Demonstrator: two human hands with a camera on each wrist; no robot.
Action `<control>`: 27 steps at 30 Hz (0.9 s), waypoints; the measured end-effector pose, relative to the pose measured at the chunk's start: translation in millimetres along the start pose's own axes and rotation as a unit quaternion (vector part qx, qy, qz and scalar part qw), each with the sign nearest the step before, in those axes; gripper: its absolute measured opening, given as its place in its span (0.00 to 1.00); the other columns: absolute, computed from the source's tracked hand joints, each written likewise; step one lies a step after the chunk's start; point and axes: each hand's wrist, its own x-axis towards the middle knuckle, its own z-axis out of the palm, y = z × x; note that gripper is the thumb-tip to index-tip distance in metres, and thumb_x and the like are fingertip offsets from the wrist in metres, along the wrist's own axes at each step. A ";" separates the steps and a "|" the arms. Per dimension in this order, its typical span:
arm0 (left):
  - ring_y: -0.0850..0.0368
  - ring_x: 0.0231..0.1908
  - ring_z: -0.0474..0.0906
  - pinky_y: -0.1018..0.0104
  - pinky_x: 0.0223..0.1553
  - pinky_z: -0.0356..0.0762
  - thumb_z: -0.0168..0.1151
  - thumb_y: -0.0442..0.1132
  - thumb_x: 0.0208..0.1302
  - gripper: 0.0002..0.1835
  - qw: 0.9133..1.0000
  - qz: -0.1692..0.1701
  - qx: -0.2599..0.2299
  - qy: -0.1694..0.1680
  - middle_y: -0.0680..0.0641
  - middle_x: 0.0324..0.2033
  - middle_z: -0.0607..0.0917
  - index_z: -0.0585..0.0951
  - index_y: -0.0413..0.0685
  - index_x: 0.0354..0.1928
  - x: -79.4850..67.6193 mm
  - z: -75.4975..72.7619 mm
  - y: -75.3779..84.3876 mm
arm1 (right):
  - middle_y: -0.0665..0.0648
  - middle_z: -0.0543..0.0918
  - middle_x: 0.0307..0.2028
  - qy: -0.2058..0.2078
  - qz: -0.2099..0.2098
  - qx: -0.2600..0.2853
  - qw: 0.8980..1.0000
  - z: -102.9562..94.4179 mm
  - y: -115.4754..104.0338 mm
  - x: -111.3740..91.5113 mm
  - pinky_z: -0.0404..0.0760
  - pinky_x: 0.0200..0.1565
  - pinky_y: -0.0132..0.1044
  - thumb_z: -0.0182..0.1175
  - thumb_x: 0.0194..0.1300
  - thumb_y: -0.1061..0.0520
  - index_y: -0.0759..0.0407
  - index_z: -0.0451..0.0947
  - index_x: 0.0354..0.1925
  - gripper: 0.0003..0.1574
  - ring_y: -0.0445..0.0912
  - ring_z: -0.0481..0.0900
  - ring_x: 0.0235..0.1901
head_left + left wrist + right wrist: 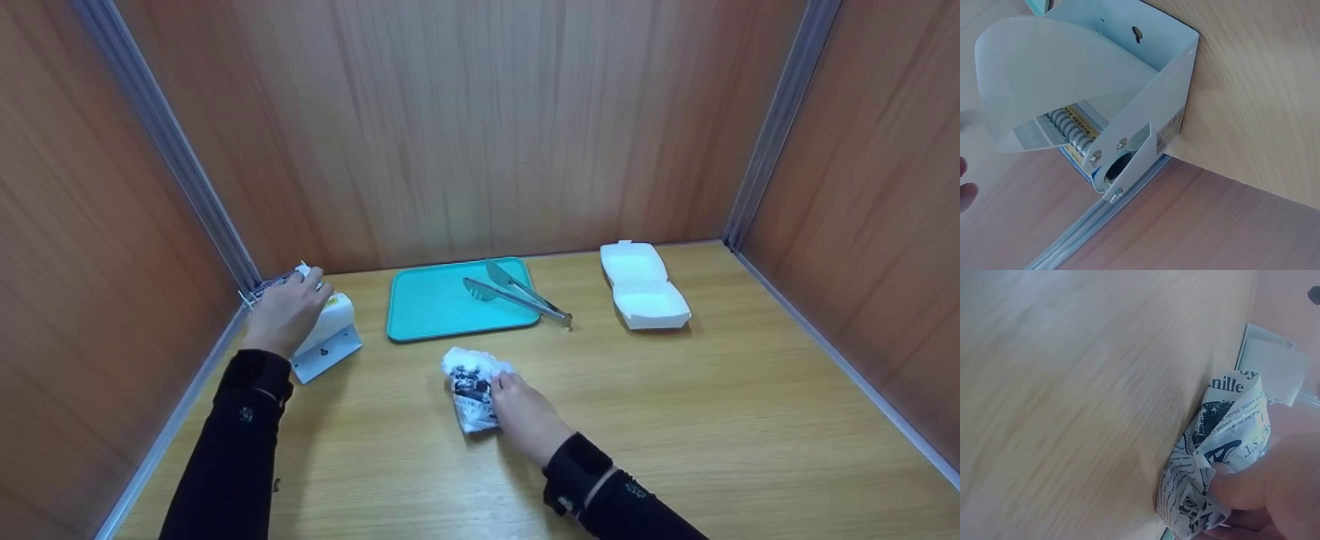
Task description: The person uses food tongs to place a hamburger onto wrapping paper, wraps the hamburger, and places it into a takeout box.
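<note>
In the head view my right hand (529, 416) grips a small parcel (474, 397) wrapped in white paper with black newspaper-style print. The right wrist view shows the thumb (1241, 486) pressed against the creased paper (1213, 444); other fingers lie partly hidden below it. Over at the left, my left hand (289, 311) reaches across a white metal dispenser (326, 337). A small white bit shows by its fingertips, too small to identify. The left wrist view shows the dispenser's curved cover (1055, 79) and coiled spring (1072, 132), with two fingertips (965, 194) at the left edge.
A turquoise tray (420, 304) lies near the back panel, with metal tongs (517, 296) across its right side. Further right stands an open white clamshell box (645, 289). Wood-grain panels (465, 135) enclose the table at the back and both sides.
</note>
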 end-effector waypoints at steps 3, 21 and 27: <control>0.43 0.36 0.83 0.56 0.33 0.89 0.68 0.19 0.65 0.12 1.000 -0.003 0.004 0.013 0.37 0.44 0.80 0.84 0.38 0.46 3.4 -0.7 1.3 | 0.75 0.79 0.63 -0.004 0.003 -0.003 1.000 0.4 -1.2 0.0 0.80 0.65 0.47 0.59 0.68 0.77 0.76 0.74 0.67 0.29 0.62 0.80 0.66; 0.46 0.27 0.76 0.59 0.22 0.80 0.61 0.18 0.69 0.08 0.985 -0.068 -0.063 0.146 0.37 0.40 0.78 0.81 0.34 0.44 27.8 -24.6 8.6 | 0.75 0.80 0.62 0.012 -0.014 -0.014 1.000 3.2 -0.3 0.0 0.80 0.65 0.47 0.59 0.69 0.77 0.77 0.76 0.65 0.27 0.63 0.81 0.65; 0.47 0.21 0.72 0.55 0.19 0.76 0.59 0.32 0.79 0.05 0.938 -0.154 -0.189 0.246 0.39 0.36 0.78 0.81 0.36 0.43 23.0 -39.2 17.1 | 0.76 0.79 0.63 0.003 -0.017 0.004 1.000 3.8 -6.2 5.1 0.79 0.66 0.49 0.60 0.67 0.78 0.78 0.74 0.66 0.29 0.64 0.79 0.66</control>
